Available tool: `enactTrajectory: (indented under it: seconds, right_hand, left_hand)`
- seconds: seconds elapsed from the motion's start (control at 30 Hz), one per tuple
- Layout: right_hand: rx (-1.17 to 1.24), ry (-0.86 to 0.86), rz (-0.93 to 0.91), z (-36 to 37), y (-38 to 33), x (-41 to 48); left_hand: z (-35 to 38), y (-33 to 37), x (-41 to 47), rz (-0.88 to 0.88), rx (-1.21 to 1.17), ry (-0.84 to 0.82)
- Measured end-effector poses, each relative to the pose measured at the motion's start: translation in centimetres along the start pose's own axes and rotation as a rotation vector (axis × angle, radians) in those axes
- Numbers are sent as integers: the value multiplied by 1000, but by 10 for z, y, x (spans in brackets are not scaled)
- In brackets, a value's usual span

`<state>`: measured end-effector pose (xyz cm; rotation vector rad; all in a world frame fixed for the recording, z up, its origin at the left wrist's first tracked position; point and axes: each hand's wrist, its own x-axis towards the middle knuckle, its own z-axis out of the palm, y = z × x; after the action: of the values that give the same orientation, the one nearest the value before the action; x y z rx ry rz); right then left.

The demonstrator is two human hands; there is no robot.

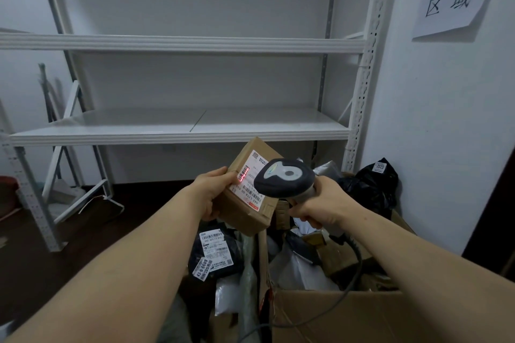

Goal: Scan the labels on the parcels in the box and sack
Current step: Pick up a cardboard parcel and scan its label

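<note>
**Scanning of a hand-held parcel.** A white steel shelving rack (pixel 181 131) was seen across the upper field, from 9 to 3 o'clock. A large open brown cardboard box (pixel 334 312) was placed at 5 o'clock and was filled with mixed parcels. A black plastic mailer bag (pixel 214 253) with white labels lay just beside the box, at 6 o'clock; whether it lay in a sack could not be told.

Above both, near centre, a small brown cardboard parcel (pixel 245 211) was held tilted in the air. It was grasped along its 9 o'clock side by the left hand (pixel 211 192), with the thumb laid on the upper face. A grey pistol-shaped barcode scanner (pixel 284 178) was clenched by its handle in the right hand (pixel 320 203), at 3 o'clock of the parcel. Its head was aimed at the white printed shipping label (pixel 250 184), across which a red scan line (pixel 243 174) was cast.

The parcel was judged stiff and light, since one hand sufficed to hold it. Its edges were judged the best hold, so that the label is left uncovered. The mailer bag was judged soft and slippery, so its labels would probably need flattening before being read.
</note>
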<state>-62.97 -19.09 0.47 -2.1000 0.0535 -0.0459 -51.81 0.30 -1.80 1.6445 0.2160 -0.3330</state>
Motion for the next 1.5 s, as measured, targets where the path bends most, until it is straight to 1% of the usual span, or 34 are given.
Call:
enactTrajectory:
  seconds: [0.17, 0.37, 0.47, 0.67, 0.83, 0.97, 1.1, 1.3, 1.5]
  right_hand:
    - [101, -24, 28, 2, -1, 0]
    - [31, -37, 9, 0, 3, 3]
    - [59, -27, 14, 1, 5, 4]
    - [104, -17, 33, 2, 7, 8]
    - [218, -4, 91, 2, 11, 9]
    - [297, -60, 151, 0, 14, 9]
    - [311, -96, 196, -1, 17, 8]
    - [351, -86, 205, -3, 15, 8]
    - [333, -115, 217, -3, 17, 8]
  left_hand:
    - [1, 0, 2, 2, -24, 0]
    - [3, -1, 6, -7, -41, 7]
    - [2, -2, 7, -9, -36, 16]
    - [2, -2, 6, -29, -80, -74]
    - [-1, -5, 10, -20, -64, -22]
    - [0, -9, 13, 4, -105, -4]
    - [2, -10, 15, 23, -122, 20]
    - [3, -10, 12, 23, -135, 8]
    - [1, -10, 13, 20, -138, 2]
